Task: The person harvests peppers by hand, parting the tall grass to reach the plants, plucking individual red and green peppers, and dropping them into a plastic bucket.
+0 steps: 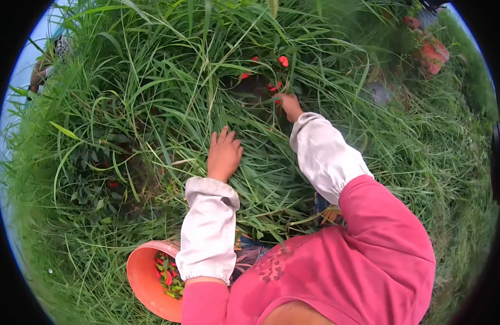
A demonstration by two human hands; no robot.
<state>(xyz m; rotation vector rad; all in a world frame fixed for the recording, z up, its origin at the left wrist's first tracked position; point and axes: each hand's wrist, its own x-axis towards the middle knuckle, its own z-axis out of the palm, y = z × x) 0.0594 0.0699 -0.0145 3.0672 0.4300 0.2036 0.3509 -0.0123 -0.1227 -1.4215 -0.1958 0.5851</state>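
My left hand (224, 155) lies on the long green grass (260, 157) with its fingers spread, pressing the blades down. Further forward, my right hand (289, 107) reaches into a gap in the grass, fingers closed at a small red pepper (277, 101). Just beyond those fingertips hangs another red pepper (274, 86). A brighter red pepper (283, 61) shows above it, and one more red pepper (244, 76) sits to the left, partly behind blades. The stems are mostly hidden by grass.
An orange bucket (144, 276) holding red and green peppers leans by my left forearm. Left of me, a dark leafy plant (93, 162) bears a red pepper (113, 184). Other people are partly visible at the upper left and upper right, with a reddish container (434, 56) at right.
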